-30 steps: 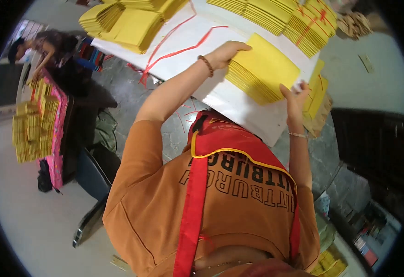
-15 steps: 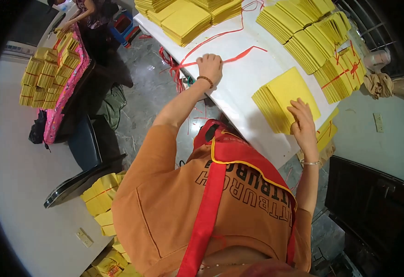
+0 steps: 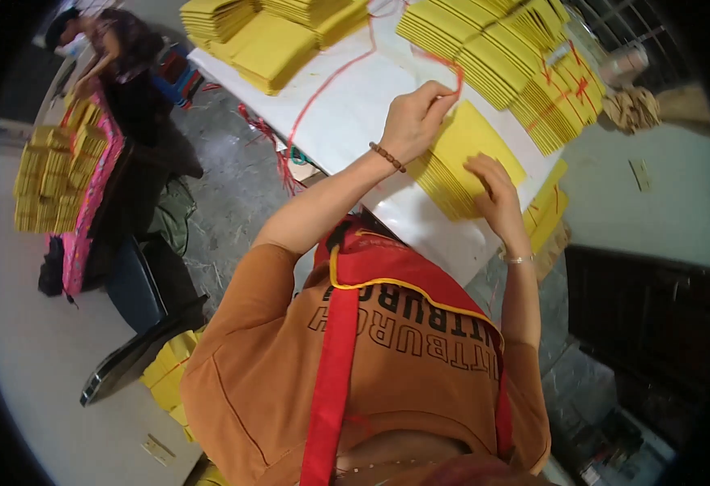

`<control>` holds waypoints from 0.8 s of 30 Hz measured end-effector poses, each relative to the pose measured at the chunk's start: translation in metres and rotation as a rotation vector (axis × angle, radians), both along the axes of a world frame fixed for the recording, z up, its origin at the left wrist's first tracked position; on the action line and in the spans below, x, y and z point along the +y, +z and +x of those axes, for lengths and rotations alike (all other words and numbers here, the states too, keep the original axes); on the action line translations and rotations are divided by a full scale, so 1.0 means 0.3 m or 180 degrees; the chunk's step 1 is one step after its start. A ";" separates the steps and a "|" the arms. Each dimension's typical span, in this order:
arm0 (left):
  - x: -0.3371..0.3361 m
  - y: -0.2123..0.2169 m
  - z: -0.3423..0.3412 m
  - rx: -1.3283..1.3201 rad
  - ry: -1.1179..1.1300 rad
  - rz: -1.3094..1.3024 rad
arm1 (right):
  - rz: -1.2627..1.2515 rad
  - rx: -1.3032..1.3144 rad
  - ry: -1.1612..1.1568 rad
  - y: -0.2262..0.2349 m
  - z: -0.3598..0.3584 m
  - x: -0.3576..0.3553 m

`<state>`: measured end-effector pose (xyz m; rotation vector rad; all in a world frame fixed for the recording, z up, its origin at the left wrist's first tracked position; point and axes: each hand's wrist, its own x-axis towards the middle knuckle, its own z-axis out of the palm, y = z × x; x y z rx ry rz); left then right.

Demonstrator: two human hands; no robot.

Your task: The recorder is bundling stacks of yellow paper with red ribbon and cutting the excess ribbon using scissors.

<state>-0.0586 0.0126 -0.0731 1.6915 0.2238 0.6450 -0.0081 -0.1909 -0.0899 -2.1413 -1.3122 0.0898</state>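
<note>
A stack of yellow paper sheets (image 3: 472, 150) lies on the white table (image 3: 355, 105) in front of me. My left hand (image 3: 416, 121), with a bead bracelet on the wrist, pinches a thin red string (image 3: 322, 85) that runs back across the table. My right hand (image 3: 493, 190) rests flat on the near part of the yellow stack, fingers spread. I wear an orange shirt with a red strap.
More bundles of yellow paper (image 3: 501, 49) tied with red string sit at the back right, and others (image 3: 274, 36) at the back left. A person (image 3: 120, 73) at the far left handles yellow bundles (image 3: 51, 174) on a pink sheet. A dark chair (image 3: 140, 324) stands left.
My left hand has moved right from the open table to the top of the yellow stack, bringing the red string with it. My right hand stays on the stack.
</note>
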 end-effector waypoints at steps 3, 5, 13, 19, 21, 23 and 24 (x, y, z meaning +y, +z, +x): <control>-0.101 0.015 0.017 -0.0575 -0.0069 0.1424 | 0.0535 0.3175 -0.0907 0.036 -0.006 0.025; -0.164 -0.009 0.029 -0.0129 -0.0582 0.1791 | 0.1172 0.3386 -0.0521 -0.012 0.034 0.000; 0.044 -0.041 0.067 0.0177 -0.0219 0.0251 | 0.1231 0.3384 -0.0665 0.004 0.015 0.023; 0.437 -0.175 -0.025 0.1321 -0.0206 0.1861 | 0.1102 0.3297 -0.0708 0.010 0.013 0.015; 0.485 -0.269 -0.064 0.1791 -0.0750 0.2473 | 0.1123 0.3270 -0.0701 0.011 0.015 0.018; 0.571 -0.398 -0.034 0.1829 -0.0283 0.2423 | 0.1040 0.3230 -0.0740 0.015 0.009 0.018; 0.604 -0.449 -0.017 0.1930 0.0804 0.2589 | 0.1035 0.3253 -0.0734 0.016 0.007 0.018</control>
